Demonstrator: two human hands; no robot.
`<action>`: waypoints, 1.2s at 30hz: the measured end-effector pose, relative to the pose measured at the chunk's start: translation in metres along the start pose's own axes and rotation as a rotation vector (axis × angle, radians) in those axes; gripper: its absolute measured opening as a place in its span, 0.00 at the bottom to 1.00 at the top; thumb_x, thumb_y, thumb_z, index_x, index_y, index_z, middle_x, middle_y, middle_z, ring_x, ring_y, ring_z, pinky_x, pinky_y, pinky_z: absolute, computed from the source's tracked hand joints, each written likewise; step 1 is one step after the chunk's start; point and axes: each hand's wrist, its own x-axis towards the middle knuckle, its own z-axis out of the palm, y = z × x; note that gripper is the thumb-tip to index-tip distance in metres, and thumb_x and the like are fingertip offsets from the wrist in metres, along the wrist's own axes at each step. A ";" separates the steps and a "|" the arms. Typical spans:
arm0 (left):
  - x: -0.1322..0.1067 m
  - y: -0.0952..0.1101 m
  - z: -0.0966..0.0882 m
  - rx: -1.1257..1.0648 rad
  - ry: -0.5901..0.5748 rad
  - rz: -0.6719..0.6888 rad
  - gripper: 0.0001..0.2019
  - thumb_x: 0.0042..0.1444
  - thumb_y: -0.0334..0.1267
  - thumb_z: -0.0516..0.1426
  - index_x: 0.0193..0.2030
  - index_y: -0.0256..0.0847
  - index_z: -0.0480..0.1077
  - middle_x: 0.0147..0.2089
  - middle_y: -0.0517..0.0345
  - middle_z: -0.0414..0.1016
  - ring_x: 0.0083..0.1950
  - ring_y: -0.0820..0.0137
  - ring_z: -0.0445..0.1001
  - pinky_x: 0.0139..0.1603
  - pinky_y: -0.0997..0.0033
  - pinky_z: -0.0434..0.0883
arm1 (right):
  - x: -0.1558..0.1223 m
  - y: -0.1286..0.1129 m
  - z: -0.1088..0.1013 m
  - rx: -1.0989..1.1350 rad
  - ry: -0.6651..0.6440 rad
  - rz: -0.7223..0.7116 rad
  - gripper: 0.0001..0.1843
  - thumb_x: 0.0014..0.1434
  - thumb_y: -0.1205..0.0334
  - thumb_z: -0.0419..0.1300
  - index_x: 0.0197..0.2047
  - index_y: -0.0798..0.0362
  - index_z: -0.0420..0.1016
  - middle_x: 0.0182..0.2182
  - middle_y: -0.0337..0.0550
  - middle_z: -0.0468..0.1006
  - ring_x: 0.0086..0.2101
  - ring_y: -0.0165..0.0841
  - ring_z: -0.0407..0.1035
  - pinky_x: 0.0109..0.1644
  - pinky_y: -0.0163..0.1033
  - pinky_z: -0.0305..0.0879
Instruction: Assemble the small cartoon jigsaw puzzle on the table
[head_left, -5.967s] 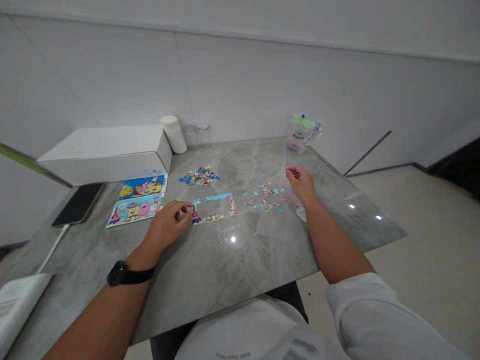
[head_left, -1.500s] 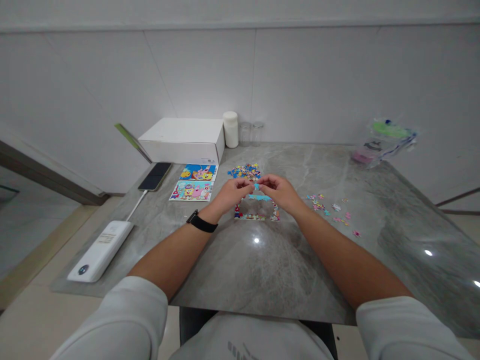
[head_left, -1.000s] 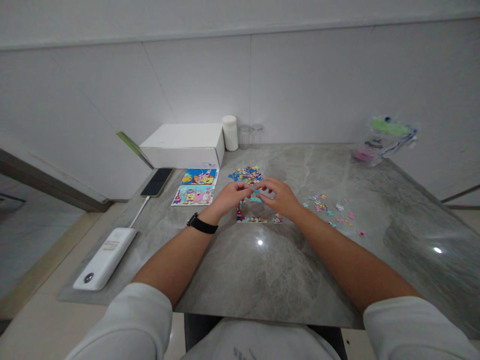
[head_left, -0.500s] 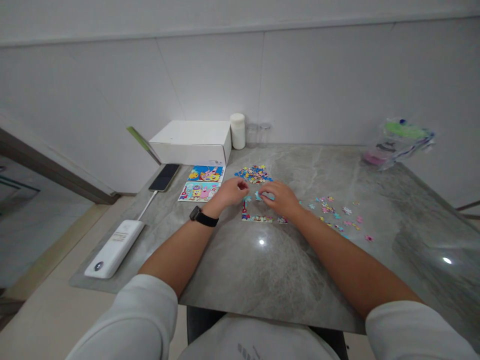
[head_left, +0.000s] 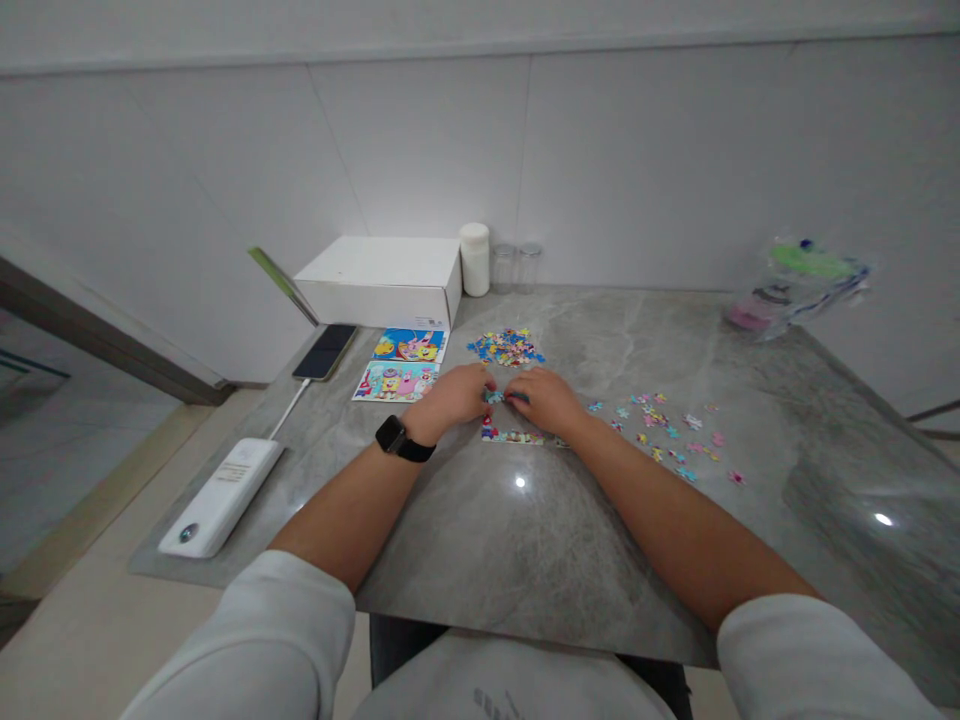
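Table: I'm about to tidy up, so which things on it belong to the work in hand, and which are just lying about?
Likely in use:
- puzzle
- scattered pieces
- pile of pieces
- cards

Apparently lying about:
- phone
- power bank
- box
- bottle
- glasses
- bag

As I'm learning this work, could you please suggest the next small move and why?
Perhaps gently press the light-blue puzzle section flat: the left hand and right hand sit close on either side, and I cannot see whether it is seated.

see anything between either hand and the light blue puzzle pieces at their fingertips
Nothing visible: the left hand and right hand are both at those light blue puzzle pieces. The mixed pile lies beyond them, not between.
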 end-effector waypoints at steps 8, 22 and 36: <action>0.002 0.000 0.004 0.042 -0.049 -0.004 0.19 0.59 0.38 0.66 0.57 0.44 0.80 0.58 0.51 0.82 0.61 0.56 0.78 0.65 0.60 0.72 | 0.001 -0.001 0.003 -0.015 -0.008 0.006 0.10 0.69 0.63 0.63 0.49 0.48 0.86 0.49 0.46 0.86 0.51 0.41 0.75 0.58 0.44 0.65; -0.005 0.012 -0.004 0.089 -0.049 -0.047 0.15 0.60 0.38 0.64 0.53 0.46 0.82 0.55 0.52 0.83 0.58 0.57 0.79 0.61 0.61 0.74 | 0.002 0.000 0.005 0.014 0.014 -0.002 0.10 0.69 0.64 0.63 0.49 0.49 0.86 0.47 0.47 0.85 0.50 0.41 0.74 0.58 0.44 0.65; -0.004 0.011 0.002 0.103 -0.043 -0.005 0.20 0.61 0.37 0.65 0.61 0.49 0.79 0.58 0.52 0.82 0.61 0.58 0.78 0.63 0.61 0.73 | -0.019 0.023 -0.002 0.114 0.150 0.119 0.10 0.66 0.66 0.62 0.48 0.50 0.84 0.48 0.47 0.84 0.50 0.40 0.75 0.59 0.45 0.68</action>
